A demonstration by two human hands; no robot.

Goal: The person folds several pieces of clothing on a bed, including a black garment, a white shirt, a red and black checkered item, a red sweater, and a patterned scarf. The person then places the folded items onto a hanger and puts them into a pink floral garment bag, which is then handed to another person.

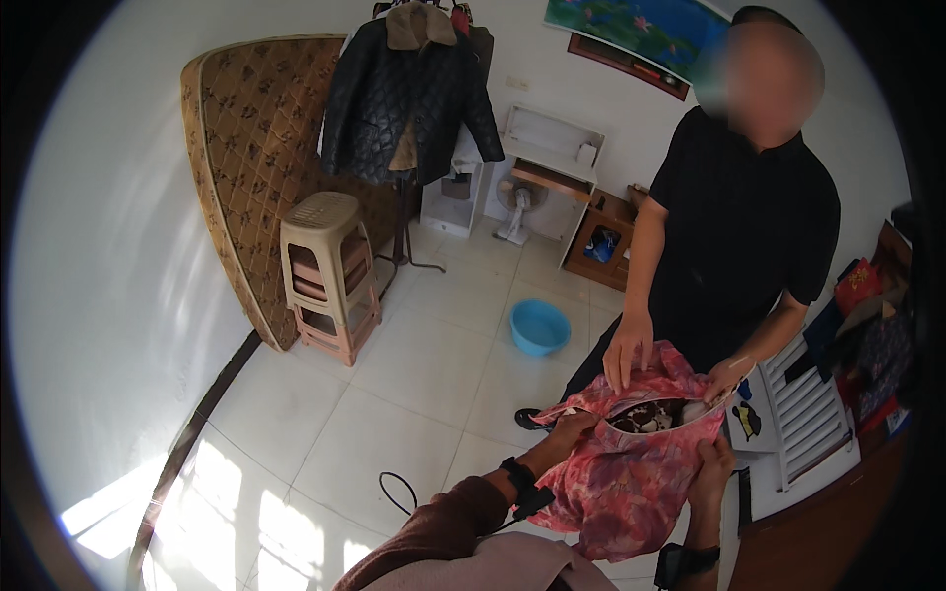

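Note:
A pink and red floral fabric cover [628, 495] hangs in front of me, with a long opening along its upper side that has a pale, zipper-like edge. Brown-and-cream patterned fabric [647, 416] and something whitish show inside the opening. At the left end of that opening, my left hand [576, 434] pinches the edge. My right hand [715, 462] grips the cover's right side, its fingers partly hidden by the cloth. A person opposite me holds the far right edge with one hand [720, 380]; their other hand [628, 354] rests at the far side of the cover.
The person in a black shirt [739, 214] stands close by. Behind are a blue basin [540, 329] on the tiled floor, stacked plastic stools [325, 251], a leaning mattress [259, 133], a coat rack with a dark jacket [403, 111] and a fan [521, 199]. White slatted furniture [805, 406] stands right.

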